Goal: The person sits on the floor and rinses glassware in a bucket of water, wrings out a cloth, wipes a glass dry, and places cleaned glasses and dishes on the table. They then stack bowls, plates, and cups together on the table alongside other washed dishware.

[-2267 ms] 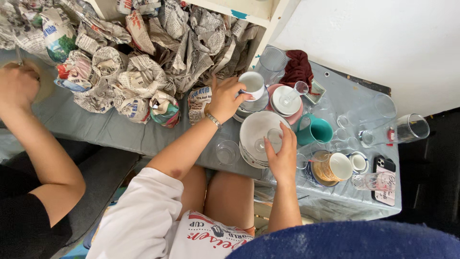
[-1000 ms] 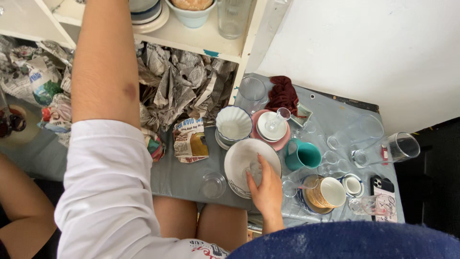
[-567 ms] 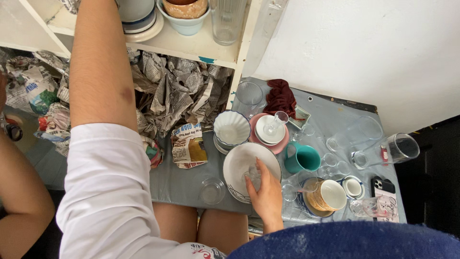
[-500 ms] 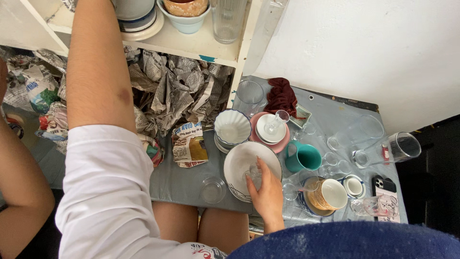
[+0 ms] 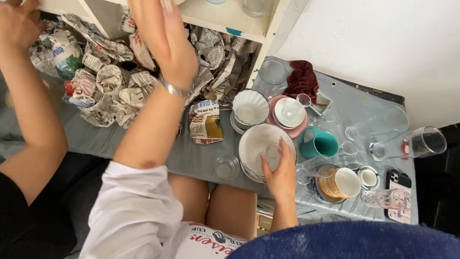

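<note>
Head view: crumpled newspaper wrappings lie left on the tabletop. Right hand rests, fingers spread, on a small glass inside the white bowl; left hand is raised toward the shelf, fingers pressed together.

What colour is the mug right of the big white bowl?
Teal, the mug shows clearly in the head view.

Right hand on a small glass in the white bowl — left hand raised near the shelf.

Bright, even daylight fills the view, with only soft, faint shadows under the white bowl and cups. The raised left hand is motion-blurred. The blue cloth at the bottom edge lies out of focus.
</note>
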Motion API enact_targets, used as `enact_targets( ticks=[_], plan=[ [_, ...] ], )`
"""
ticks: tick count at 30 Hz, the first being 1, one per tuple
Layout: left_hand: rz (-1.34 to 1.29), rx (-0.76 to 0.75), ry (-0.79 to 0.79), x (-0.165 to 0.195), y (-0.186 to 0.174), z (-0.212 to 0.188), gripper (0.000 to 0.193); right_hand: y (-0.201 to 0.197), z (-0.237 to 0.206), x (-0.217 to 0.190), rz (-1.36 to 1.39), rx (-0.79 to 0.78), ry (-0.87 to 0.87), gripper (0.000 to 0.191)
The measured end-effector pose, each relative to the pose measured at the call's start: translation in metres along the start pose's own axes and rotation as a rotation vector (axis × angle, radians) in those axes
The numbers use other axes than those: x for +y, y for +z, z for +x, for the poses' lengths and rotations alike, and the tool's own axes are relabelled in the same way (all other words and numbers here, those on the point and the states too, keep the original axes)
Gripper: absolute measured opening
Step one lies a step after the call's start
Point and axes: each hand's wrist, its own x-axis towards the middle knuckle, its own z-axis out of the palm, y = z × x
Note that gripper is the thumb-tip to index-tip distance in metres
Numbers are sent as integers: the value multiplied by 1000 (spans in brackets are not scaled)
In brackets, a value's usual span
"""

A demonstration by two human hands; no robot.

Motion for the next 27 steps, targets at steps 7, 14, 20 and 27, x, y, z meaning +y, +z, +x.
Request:
enact_targets(
  ticks=[7, 14, 20, 27],
  plan=[
    [105, -803, -603, 40, -17, -163, 36, -4, -10, -4, -54, 39, -132, 74],
    [345, -1185, -768, -28, 13, -256, 63, 0, -21, -10, -177, -4, -75, 76],
    [-206, -959, -1592, -51, 31, -278, 51, 1, -26, -10, -224, -17, -48, 79],
    [-456, -779, -1596, -41, 22, -275, 48, -1, -26, -5, -231, -12, -67, 80]
  ],
)
